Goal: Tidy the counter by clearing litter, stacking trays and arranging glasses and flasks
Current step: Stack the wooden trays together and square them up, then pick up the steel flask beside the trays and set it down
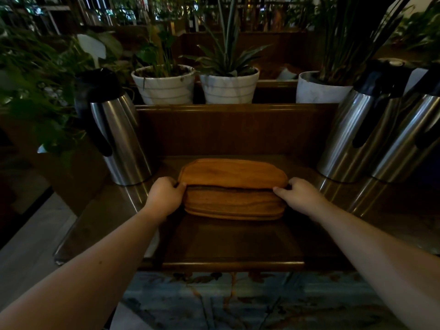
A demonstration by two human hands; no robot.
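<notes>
A stack of oval wooden trays point(234, 206) lies in the middle of the dark counter point(238, 241). The top tray point(232, 173) is tilted up at its near edge, leaving a gap above the ones below. My left hand point(164, 196) grips the top tray's left end and my right hand point(298, 195) grips its right end. One steel flask with a black top point(119, 134) stands at the left of the trays. Two steel flasks point(362, 134) point(409, 141) stand close together at the right. No glasses or litter are in sight.
A raised wooden ledge point(235, 109) runs behind the trays. On it stand white plant pots point(164, 85) point(229, 85) point(319, 88). Leafy plants point(35, 91) hang over the left side. A patterned floor point(238, 303) lies below the counter's front edge.
</notes>
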